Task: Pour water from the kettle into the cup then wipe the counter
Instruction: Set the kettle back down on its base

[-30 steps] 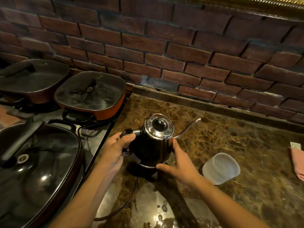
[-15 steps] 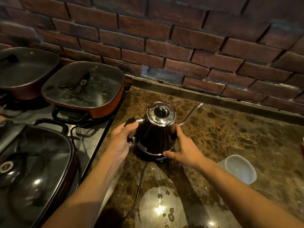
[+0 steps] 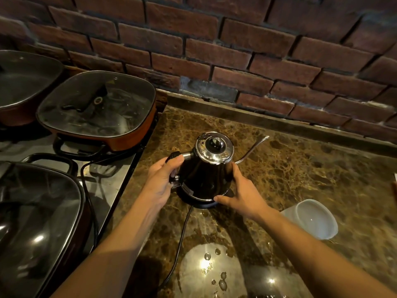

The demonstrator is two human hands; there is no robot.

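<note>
Brown marbled stone makes up the bench [image 3: 300, 179], and a red brick wall [image 3: 214, 50] rises behind it from nine o'clock round to three. We see the kettle [image 3: 206, 177], black with a chrome lid, upright on its round base [image 3: 199, 203] at the middle of the view, its thin gooseneck spout [image 3: 253, 148] aimed toward two o'clock. Our left hand [image 3: 160, 182] curls round the handle at the kettle's nine o'clock side, thumb on top. Our right hand [image 3: 241, 195] lies against the body at four o'clock, fingers fairly straight along the wall and thumb near the base; we cannot tell how firmly it presses.

A black cord [image 3: 179, 241] runs from the base toward six o'clock across the bench. Water droplets [image 3: 214, 263] sit in a bright glare patch at six o'clock, near the cord. The cup [image 3: 313, 219], translucent white, lies tipped at four o'clock, well apart from the kettle, its mouth turned toward us; we cannot make out any water in it.

At nine o'clock three lidded pans stand on a dark stove top [image 3: 111, 175]: a near one [image 3: 36, 222] at eight o'clock, a red-sided one with a glass lid [image 3: 96, 108] at ten, and a far one [image 3: 23, 82] beyond it. Their contents are too dark to tell. We can read no writing anywhere.
</note>
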